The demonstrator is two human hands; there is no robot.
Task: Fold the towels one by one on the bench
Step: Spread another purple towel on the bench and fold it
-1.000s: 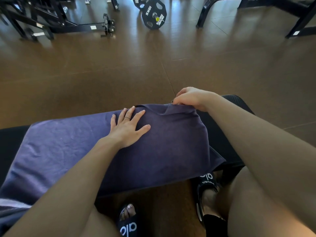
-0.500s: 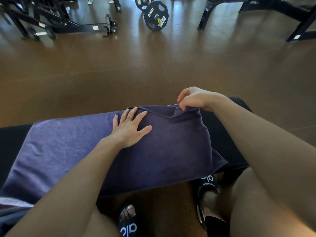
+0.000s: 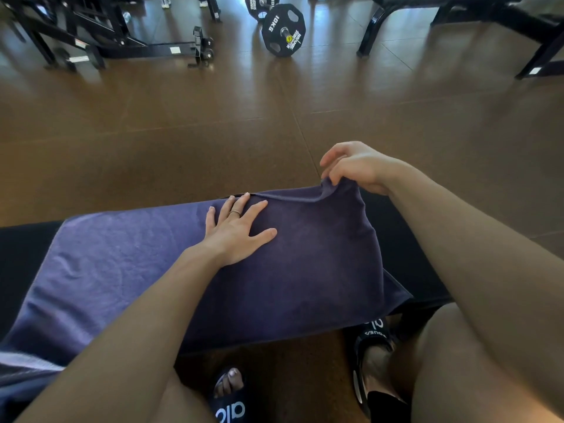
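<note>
The purple towel (image 3: 305, 270) lies spread along the black tabletop (image 3: 403, 264), its near edge hanging over the front and its left end running out of view. Its far right corner is lifted clear of the pad, pinched between the curled fingers and thumb of the right hand (image 3: 354, 166), so a soft ridge runs from that corner toward the middle. The left hand (image 3: 236, 232) lies flat on the cloth near the far edge, fingers straight and spread, pressing the towel down about where a crease would fall; a ring shows on one finger.

This looks like the start of a fold on this towel: one end raised, the middle pinned. The next move probably calls for carrying the lifted end leftward over the flat hand to meet the other end, keeping the edges lined up, then sliding the left hand out and smoothing. The overhanging front edge could drag the cloth off if the pinning hand lets go early.

Below the tabletop are two feet in black sandals (image 3: 230, 404). Beyond, on the brown floor (image 3: 183, 132), stand a weight plate (image 3: 283, 30) and dark equipment frames (image 3: 100, 35).
</note>
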